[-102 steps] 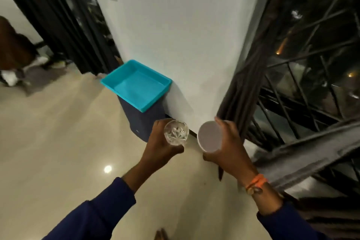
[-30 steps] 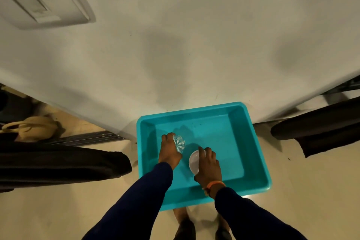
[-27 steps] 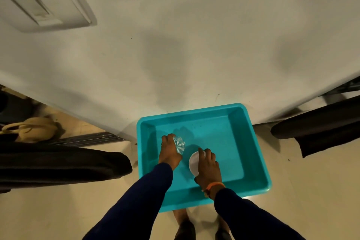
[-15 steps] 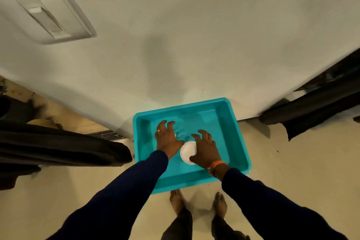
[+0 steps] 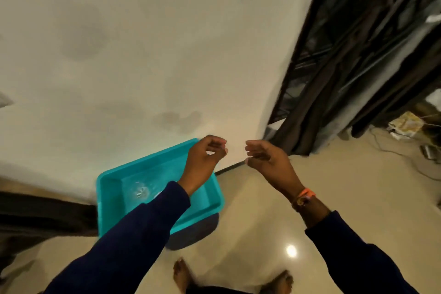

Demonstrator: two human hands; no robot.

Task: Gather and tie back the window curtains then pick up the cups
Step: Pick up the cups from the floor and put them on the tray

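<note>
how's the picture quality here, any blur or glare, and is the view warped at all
Head view: motion blur softens the curtain, the feet and the glass in the tray; a lamp glares off the floor; wide-angle bending tilts the wall; soft shadows mottle it; both hands, left hand and right hand, stay fairly sharp.

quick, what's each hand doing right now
Left hand: open, fingers loosely curled, holding nothing.
Right hand: open, fingers loosely curled, holding nothing.
</note>
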